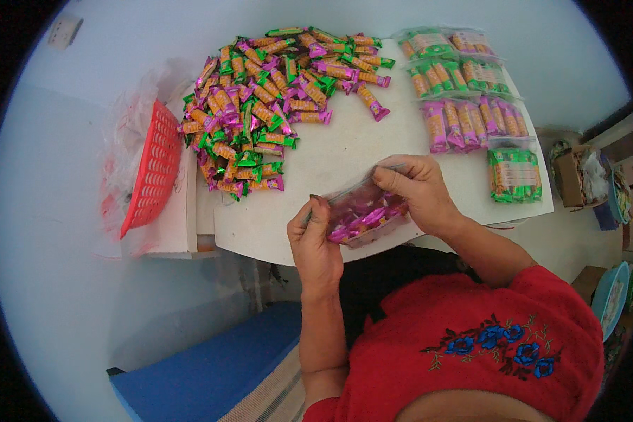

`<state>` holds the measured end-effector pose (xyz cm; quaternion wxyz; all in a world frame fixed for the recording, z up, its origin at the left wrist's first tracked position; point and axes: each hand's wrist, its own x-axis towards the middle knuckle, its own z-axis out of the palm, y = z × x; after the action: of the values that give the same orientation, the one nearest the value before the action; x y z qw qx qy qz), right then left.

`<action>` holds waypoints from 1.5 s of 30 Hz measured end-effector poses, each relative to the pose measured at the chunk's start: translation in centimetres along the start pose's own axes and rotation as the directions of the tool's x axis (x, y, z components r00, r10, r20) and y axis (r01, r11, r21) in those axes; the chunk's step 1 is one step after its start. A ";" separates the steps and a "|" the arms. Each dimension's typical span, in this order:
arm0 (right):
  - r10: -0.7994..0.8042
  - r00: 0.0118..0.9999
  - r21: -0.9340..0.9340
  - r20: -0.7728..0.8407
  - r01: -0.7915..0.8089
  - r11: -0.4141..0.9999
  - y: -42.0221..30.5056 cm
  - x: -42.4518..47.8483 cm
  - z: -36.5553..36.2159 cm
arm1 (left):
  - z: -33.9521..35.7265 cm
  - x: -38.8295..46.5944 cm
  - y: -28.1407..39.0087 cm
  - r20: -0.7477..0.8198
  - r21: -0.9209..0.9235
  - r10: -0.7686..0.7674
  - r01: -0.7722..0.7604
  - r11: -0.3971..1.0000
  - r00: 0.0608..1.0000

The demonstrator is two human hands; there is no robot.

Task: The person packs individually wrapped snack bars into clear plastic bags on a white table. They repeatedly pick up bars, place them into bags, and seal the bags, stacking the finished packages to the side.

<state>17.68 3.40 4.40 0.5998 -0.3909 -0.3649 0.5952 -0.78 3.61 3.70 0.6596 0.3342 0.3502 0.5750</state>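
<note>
Between my two hands is a clear zip-top plastic bag point(366, 216) with purple-wrapped snack bars inside. My left hand point(316, 237) pinches the left end of its zip edge between thumb and fingers. At the other end of that edge, the thumb and fingers of my right hand point(419, 192) grip the plastic. The bag is held over the table's front edge, tilted, with its zip edge away from me. Whether the zip is fully sealed I cannot tell. Beyond it, a heap of loose bars point(264, 100) in purple and green wrappers covers the back left of the white table point(343, 150).
Several filled zip bags point(459, 124) lie in rows on the table's right side. A red perforated plastic basket point(155, 163) stands tilted at the left beside crumpled clear plastic point(126, 147). A cardboard box point(569, 179) and a light-blue basin point(612, 298) are off to the right.
</note>
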 end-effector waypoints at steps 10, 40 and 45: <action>0.098 0.974 -0.046 -0.204 -0.110 0.993 0.0 -0.5 -1.8 | 1.2 1.4 -1.9 0.045 -0.020 -0.304 0.305 0.952 0.952; -0.627 0.694 -0.933 0.353 0.307 -0.186 -2.9 -2.8 -5.6 | 6.3 0.3 -10.3 0.412 0.635 0.182 -0.424 0.646 0.893; -0.595 0.689 -0.853 0.415 0.522 0.009 -0.3 -0.3 0.5 | 1.2 2.1 -5.2 0.230 0.671 0.313 -0.383 0.635 0.921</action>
<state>17.35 3.17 4.86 0.4430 -0.5026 -0.7414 -0.0388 3.17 5.09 -0.25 0.3735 0.6471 0.4408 0.4975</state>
